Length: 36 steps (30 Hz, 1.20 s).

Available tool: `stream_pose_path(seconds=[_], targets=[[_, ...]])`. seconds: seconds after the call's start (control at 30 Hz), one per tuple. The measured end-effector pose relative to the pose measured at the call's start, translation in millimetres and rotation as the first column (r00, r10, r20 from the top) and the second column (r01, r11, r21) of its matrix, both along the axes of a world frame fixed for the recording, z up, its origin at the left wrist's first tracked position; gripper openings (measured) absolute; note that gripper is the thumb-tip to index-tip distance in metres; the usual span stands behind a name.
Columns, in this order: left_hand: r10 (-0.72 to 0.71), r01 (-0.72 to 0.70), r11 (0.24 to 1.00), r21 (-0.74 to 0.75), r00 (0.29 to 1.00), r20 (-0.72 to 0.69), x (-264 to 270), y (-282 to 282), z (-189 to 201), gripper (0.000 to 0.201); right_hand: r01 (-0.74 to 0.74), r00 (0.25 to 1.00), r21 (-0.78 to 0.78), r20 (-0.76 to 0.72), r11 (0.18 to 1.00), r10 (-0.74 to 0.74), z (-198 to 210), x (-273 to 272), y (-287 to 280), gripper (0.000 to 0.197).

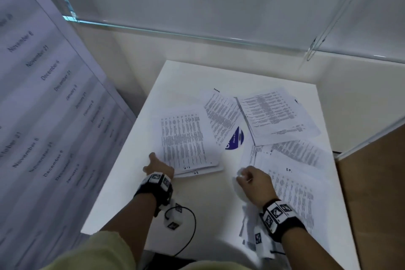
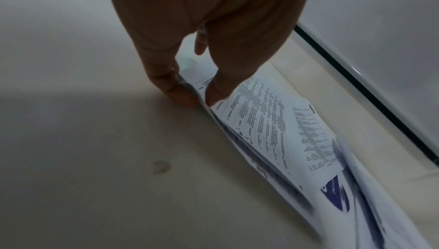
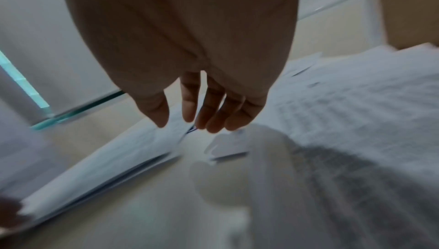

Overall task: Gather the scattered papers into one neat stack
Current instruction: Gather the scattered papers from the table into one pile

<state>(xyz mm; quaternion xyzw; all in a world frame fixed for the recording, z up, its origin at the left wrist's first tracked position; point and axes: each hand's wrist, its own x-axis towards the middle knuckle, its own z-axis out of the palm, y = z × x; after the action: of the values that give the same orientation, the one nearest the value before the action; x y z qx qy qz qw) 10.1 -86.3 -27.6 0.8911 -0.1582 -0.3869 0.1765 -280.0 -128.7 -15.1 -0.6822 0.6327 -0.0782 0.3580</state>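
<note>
Several paper piles (image 1: pixel 278 116) remain scattered beyond my hands: left hand (image 1: pixel 158 165) pinching one bundle (image 1: pixel 186 140), right hand (image 1: pixel 254 184) unclenched, empty.

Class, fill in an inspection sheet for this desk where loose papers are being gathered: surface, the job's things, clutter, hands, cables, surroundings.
Surface: white desk, bare at the left.
Job's things: left bundle; printed sheets fanned at the back right; more sheets on the right; a blue-printed sheet partly covered between them.
Clutter: nothing seen.
Hands: left hand pinches the left bundle's corner; right hand is over the right sheets, fingers loosely extended in the wrist view, holding nothing.
Cables: black cable loops near the front edge.
Surroundings: glass partitions; dated chart on the left.
</note>
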Motion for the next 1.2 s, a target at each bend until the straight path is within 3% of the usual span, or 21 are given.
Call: stream_pose_path(seconds=[0.13,0.23,0.3,0.37,0.43,0.47,0.57,0.67,0.73,0.8,0.9,1.03,1.1,1.2], targets=[[0.086,-0.094,0.991,-0.096,0.993,-0.08,4.0,10.8,-1.7,0.083,-0.072,0.996,0.069,0.064,0.995,0.068,-6.9,37.4,10.5,0.016],[0.149,-0.174,0.974,-0.146,0.975,-0.164,11.6,23.3,-10.8,0.093,0.015,0.989,0.161,0.145,0.987,-0.039,-12.3,46.2,19.1,0.025],[0.222,-0.281,0.94,-0.191,0.933,-0.283,15.3,35.6,-13.2,0.082,0.105,0.975,0.234,0.168,0.966,-0.146,-16.3,47.2,23.1,0.041],[0.225,-0.335,0.923,-0.19,0.87,-0.439,16.0,50.6,-10.6,0.062,0.223,0.902,0.41,0.257,0.884,-0.346,-18.6,46.5,26.3,0.061],[0.163,-0.273,0.95,-0.152,0.849,-0.503,17.1,66.9,-10.2,0.052,0.23,0.803,0.596,0.332,0.77,-0.496,-16.7,45.8,29.7,0.071],[0.127,-0.228,0.964,-0.14,0.851,-0.509,18.2,74.6,-12.9,0.05,0.214,0.794,0.635,0.329,0.742,-0.511,-14.9,45.6,31.0,0.071],[0.022,-0.07,0.994,-0.084,0.881,-0.473,12.7,92.1,-11.9,0.038,0.196,0.824,0.646,0.299,0.738,-0.481,-18.3,43.4,35.2,0.068],[0.012,-0.026,0.999,-0.026,0.901,-0.434,3.6,93.9,-12.0,0.026,0.135,0.913,0.549,0.255,0.825,-0.32,-31.8,39.6,38.1,0.058],[0.052,-0.067,0.998,-0.021,0.904,-0.424,0.4,84.4,-8.2,0.007,0.096,0.936,0.513,0.244,0.853,-0.252,-32.7,38.4,40.1,0.036],[0.052,-0.073,0.997,-0.036,0.915,-0.4,0.0,72.6,-8.7,0.012,0.052,0.937,0.51,0.273,0.859,-0.218,-29.4,36.1,42.7,0.005],[-0.031,0.007,0.996,-0.089,0.962,-0.271,6.4,68.5,-11.6,0.041,-0.063,0.936,0.534,0.326,0.843,-0.136,-22.5,31.3,47.9,0.016],[-0.092,0.006,0.966,-0.257,0.941,-0.325,4.9,73.8,-1.2,0.03,-0.175,0.933,0.541,0.359,0.823,-0.037,-13.5,17.6,52.5,0.029],[-0.152,0.029,0.933,-0.358,0.935,-0.319,-0.6,73.6,10.4,0.027,-0.167,0.909,0.563,0.407,0.809,-0.095,-6.6,10.9,49.9,0.031],[-0.263,0.072,0.881,-0.468,0.896,-0.356,-13.9,68.7,22.2,0.024,0.004,0.823,0.552,0.471,0.834,-0.316,1.1,-5.0,42.4,0.023]])
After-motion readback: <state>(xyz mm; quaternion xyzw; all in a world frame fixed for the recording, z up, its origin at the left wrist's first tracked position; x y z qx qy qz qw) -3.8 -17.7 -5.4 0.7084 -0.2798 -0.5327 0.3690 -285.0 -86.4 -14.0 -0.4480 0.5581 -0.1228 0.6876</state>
